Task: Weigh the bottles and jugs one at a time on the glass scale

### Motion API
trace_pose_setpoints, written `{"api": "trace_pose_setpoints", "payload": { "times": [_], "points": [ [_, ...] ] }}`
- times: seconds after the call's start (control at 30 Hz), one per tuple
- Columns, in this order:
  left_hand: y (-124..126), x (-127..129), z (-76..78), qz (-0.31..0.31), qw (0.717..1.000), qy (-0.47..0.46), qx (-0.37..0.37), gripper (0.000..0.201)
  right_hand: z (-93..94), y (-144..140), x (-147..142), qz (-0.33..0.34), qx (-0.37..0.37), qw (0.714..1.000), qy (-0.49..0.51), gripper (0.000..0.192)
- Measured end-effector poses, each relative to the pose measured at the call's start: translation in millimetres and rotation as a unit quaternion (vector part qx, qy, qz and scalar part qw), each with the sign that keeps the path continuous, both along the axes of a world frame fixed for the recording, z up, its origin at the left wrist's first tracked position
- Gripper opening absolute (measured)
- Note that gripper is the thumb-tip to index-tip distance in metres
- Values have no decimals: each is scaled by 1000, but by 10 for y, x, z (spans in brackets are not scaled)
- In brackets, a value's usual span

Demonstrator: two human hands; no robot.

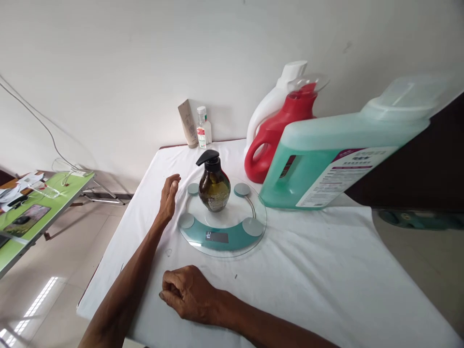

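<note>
Head view: dark amber rounded pump bottle with black dispenser head [213, 186], upright at the centre of a round clear-glass bathroom scale with teal band and grey pads [222, 220], on a white cloth-covered table [326, 270]. Left hand [168, 197] open and empty, fingers extended, edge-on just left of the scale rim, near the bottle but not touching it. Right hand [188, 292] loosely curled, knuckles down on the cloth, holding nothing, well short of the scale on the near side. Beyond the open hand, against the wall: beige tube [187, 123] and small clear bottle with white cap [203, 127]. Further right of the bottle: white jug [271, 104], red handled detergent jug [281, 130], large translucent green detergent jug with label [326, 164]. Green side table [32, 212] well off to the left. Handling estimate: bottle partly filled, probably moderately light; smooth rounded body likely slippery, possibly glass and so breakable, as is the scale plate. Best hold judged around the belly or the neck under the pump, not the pump nozzle.
</note>
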State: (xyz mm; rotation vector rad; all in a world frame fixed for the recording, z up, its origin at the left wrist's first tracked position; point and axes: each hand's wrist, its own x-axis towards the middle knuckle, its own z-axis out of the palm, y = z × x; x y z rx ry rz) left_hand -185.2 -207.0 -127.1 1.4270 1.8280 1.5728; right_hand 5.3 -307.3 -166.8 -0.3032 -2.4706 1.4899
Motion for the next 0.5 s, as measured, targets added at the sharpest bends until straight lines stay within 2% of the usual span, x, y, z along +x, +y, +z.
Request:
{"api": "trace_pose_setpoints", "payload": {
  "times": [0.13, 0.23, 0.33, 0.5],
  "points": [
    [-167, 269, 301, -87, 994, 7, 62, 83, -90, -36, -41, -7, 5, 999, -32, 13],
    [-186, 551, 385, -111, 993, 23, 39, 93, -140, -33, -69, 5, -16, 998, -65, 8],
    [-96, 792, 359, -88, 995, 39, -13, 90, -154, -38, -74, 11, -28, 996, -88, 3],
    [42, 979, 237, 15, 996, 63, -57, 53, -174, -70, -123, -5, -8, 993, -118, 8]
  ]
}}
